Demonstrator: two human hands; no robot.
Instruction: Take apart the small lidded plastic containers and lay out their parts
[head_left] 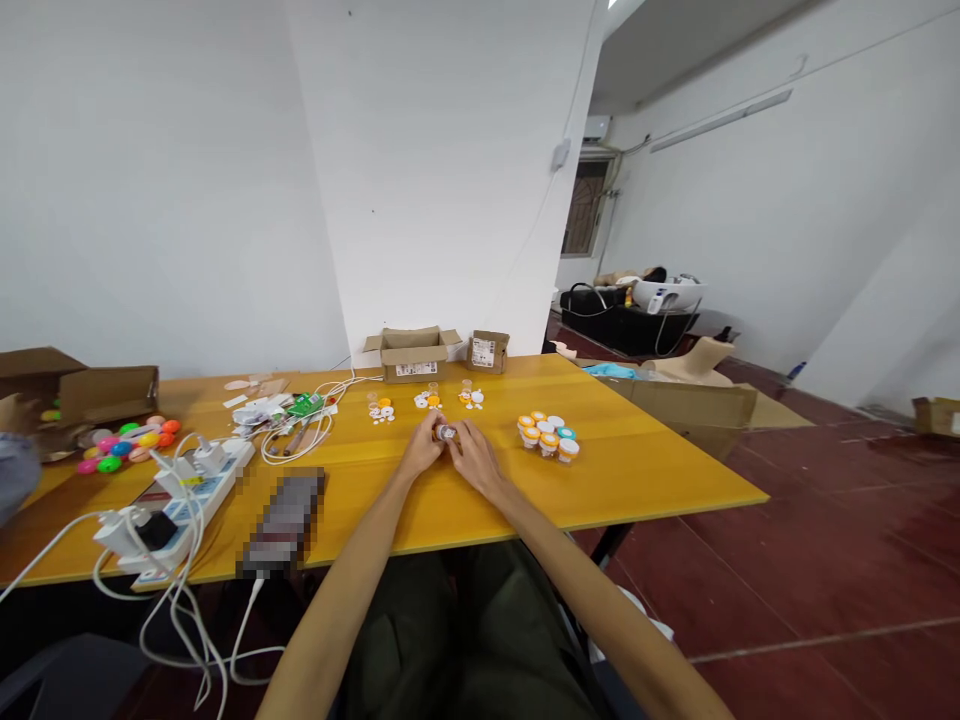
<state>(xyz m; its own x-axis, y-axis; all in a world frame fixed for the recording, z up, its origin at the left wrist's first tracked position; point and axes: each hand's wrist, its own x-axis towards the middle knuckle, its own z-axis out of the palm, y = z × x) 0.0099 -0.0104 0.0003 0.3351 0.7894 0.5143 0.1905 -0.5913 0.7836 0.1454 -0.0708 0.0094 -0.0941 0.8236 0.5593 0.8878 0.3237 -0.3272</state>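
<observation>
My left hand (pixel 424 448) and right hand (pixel 475 456) grasp a small piece (pixel 448 433), its long axis unclear; tubs (pixel 550 437) sit at three o'clock, nearer my right.

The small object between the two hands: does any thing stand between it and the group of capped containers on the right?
Only the right hand lies between the small object and the capped containers; past that hand, nothing visible stands in the way, just tabletop.
</observation>
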